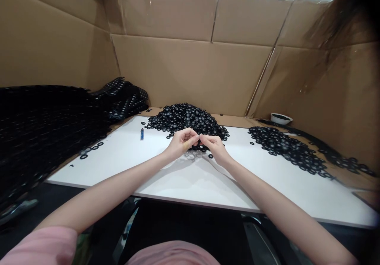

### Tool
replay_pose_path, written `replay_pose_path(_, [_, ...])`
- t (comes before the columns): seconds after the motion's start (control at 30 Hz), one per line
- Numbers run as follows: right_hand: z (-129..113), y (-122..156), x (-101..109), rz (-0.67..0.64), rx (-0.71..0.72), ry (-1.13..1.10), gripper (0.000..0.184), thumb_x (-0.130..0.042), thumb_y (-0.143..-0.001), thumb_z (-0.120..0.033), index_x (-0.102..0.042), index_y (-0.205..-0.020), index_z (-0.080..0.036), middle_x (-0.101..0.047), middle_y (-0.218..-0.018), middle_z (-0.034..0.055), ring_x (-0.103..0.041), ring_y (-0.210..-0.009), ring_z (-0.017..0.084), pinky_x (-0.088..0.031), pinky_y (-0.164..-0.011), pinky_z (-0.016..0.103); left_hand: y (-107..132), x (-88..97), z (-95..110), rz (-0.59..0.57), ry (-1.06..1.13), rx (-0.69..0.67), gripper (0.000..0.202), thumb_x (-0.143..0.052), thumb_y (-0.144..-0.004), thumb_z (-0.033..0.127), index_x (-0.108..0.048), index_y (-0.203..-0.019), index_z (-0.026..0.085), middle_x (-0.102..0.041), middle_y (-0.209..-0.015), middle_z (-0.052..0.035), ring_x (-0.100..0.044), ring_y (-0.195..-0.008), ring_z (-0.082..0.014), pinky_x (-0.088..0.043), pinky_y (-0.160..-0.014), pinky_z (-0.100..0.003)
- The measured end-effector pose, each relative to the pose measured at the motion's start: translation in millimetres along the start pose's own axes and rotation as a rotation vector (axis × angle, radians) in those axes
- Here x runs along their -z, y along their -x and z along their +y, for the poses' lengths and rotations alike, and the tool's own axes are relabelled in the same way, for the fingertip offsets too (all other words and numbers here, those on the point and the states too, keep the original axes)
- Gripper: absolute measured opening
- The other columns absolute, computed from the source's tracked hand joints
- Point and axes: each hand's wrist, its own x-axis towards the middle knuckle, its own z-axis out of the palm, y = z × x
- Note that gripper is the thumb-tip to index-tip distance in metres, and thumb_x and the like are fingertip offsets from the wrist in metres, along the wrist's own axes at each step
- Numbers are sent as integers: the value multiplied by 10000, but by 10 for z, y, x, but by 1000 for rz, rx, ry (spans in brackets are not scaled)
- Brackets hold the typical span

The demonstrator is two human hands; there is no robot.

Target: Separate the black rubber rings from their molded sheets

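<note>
Brown cardboard walls (190, 71) enclose a white worktop (118, 166), with a mass of punched black sheet (53, 130) piled along its left side. A heap of black rubber rings (184, 118) sits at the back centre, a second spread of rings (285, 150) lies to the right, and a white bowl (280, 118) stands behind that spread. A small blue object (141, 134) lies left of the heap. The person's left hand (179, 143) and right hand (215, 148) meet at the heap's front edge, fingertips (196, 137) pinched closely together on something too small to make out.
</note>
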Motion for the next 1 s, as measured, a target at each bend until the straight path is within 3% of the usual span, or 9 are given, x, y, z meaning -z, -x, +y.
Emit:
replay_pose_path(0.17, [17, -28, -60, 83, -30, -36, 470, -507, -852, -563, -691, -664, -174, -670, -686, 40, -602, -733, 194, -471, -704, 308, 11, -36, 29, 29, 13, 3, 299, -648, -785, 415, -558, -751, 132, -569, -650, 2, -508, -600, -92, -395, -566, -202])
replay_pose_path(0.43, [63, -99, -44, 244, -46, 28, 533, -562, -754, -647, -600, -506, -178, -621, -553, 21, -572, -575, 179, -458, -573, 296, 7, -65, 27, 35, 14, 39, 303, -651, -769, 424, -552, -754, 138, -564, -670, 2, -495, -605, -95, -371, -561, -204])
replay_pose_path(0.6, [177, -226, 234, 421, -60, 50, 526, -507, -796, -634, -630, -599, -163, -668, -641, 64, -614, -609, 181, -482, -603, 301, -4, -43, 37, 79, 43, 61, 316, -668, -749, 418, -518, -708, 143, -471, -579, 43, -399, -512, -62, -289, -481, -189])
replay_pose_path(0.73, [315, -272, 598, 575, -79, 86, 580, -404, -826, -658, -636, -674, -150, -651, -624, 73, -550, -515, 141, -441, -518, 276, -5, -10, 64, 95, 57, 67, 300, -653, -750, 403, -507, -692, 147, -509, -558, 32, -432, -499, -69, -334, -483, -191])
replay_pose_path(0.87, [454, -265, 739, 509, -113, 161, 563, -493, -780, -663, -654, -661, -137, -567, -490, 17, -448, -410, 112, -377, -439, 255, -22, 6, 66, 107, 79, 84, 282, -655, -749, 390, -533, -708, 139, -550, -573, 12, -467, -508, -73, -372, -492, -188])
replay_pose_path(1.0, [572, -276, 679, 385, -142, 219, 582, -537, -751, -664, -697, -875, -118, -664, -609, 49, -557, -504, 141, -448, -509, 260, -34, 13, 43, 90, 90, 91, 266, -650, -765, 373, -537, -718, 137, -557, -581, 10, -478, -510, -74, -383, -494, -187])
